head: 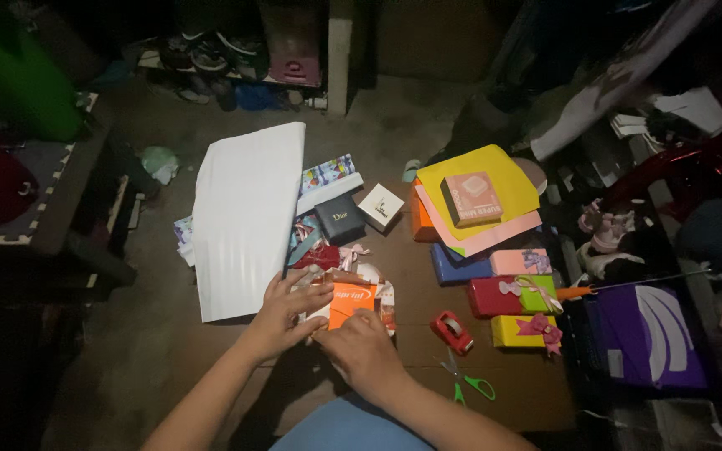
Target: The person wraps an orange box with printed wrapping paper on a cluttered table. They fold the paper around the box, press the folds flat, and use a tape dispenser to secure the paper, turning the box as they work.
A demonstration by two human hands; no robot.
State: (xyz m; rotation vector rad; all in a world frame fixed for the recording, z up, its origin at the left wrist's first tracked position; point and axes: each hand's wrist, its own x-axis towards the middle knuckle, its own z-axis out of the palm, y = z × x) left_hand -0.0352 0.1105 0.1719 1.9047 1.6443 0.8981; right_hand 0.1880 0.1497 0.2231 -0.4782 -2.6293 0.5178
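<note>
An orange box (353, 299) lies on patterned wrapping paper (382, 288) on the floor in front of me. My left hand (287, 311) rests with spread fingers on the box's left side and the paper. Pressing on the box's near edge is my right hand (359, 348), fingers curled down against it. A large white sheet (246, 217) lies flat just left of the box, its near corner under my left hand.
A red tape dispenser (451, 331) and green-handled scissors (468, 382) lie to the right. Wrapped gifts with bows (516, 292), coloured paper sheets (482, 188), a black box (340, 219) and a white box (380, 205) sit beyond. A purple bag (649, 334) is at far right.
</note>
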